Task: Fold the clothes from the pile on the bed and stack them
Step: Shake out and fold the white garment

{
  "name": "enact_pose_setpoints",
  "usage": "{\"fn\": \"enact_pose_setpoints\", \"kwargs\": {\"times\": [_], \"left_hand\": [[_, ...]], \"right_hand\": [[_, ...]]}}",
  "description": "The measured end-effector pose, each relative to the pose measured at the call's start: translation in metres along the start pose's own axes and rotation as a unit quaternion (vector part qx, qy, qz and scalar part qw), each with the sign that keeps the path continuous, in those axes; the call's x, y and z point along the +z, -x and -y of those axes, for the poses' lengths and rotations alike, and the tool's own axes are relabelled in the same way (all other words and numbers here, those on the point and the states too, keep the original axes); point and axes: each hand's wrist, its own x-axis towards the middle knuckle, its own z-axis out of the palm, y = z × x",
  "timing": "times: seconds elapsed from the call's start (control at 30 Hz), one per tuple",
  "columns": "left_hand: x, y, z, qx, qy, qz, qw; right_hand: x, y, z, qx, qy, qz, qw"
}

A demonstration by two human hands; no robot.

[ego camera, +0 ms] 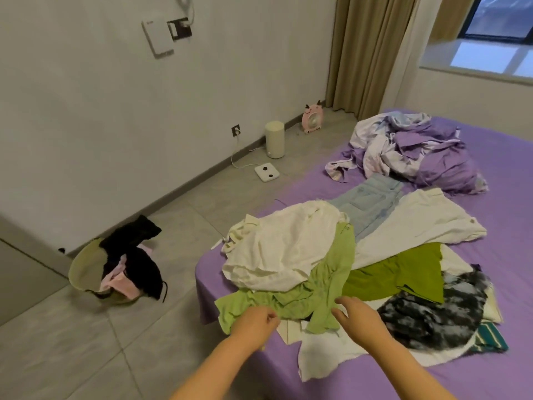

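Pinching the near edge of the light green garment [291, 298], the left hand [253, 321] has fingers curled on cloth; right hand [360, 316] hovers open just beside it. Clothes pile [331, 255] lies on the purple bed [504, 226]. Floor basket [86, 269] holds black and pink clothes [135, 261].

At the lower left of the frame a laundry basket [86, 269] with black and pink clothes is seen on the tiled floor. Near the wall, in the upper middle, a cream cylinder device [274, 139], a pink fan [311, 118] and a white scale [267, 172] are placed. Beige curtains [366, 50] are hung at the upper right, beside a window [496, 33].
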Motion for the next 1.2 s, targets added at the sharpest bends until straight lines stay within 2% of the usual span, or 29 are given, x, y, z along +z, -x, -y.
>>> {"fn": "enact_pose_setpoints", "kwargs": {"times": [0.17, 0.37, 0.53, 0.97, 1.2], "left_hand": [[-0.046, -0.041, 0.022, 0.030, 0.004, 0.002, 1.000], [-0.063, -0.083, 0.018, 0.056, -0.007, 0.025, 0.998], [-0.066, -0.120, -0.002, 0.063, -0.047, 0.061, 0.995], [-0.076, -0.249, -0.070, 0.064, -0.106, 0.083, 0.989], [-0.091, -0.340, -0.098, 0.103, -0.127, 0.054, 0.985]], "right_hand": [[0.002, -0.029, 0.032, 0.042, -0.053, -0.017, 0.998], [0.002, -0.057, 0.041, 0.076, -0.076, -0.015, 0.994], [-0.007, -0.088, 0.031, 0.090, -0.105, -0.017, 0.990], [-0.044, -0.211, -0.022, 0.096, -0.113, -0.002, 0.989], [-0.054, -0.275, -0.036, 0.123, -0.145, -0.001, 0.982]]}}
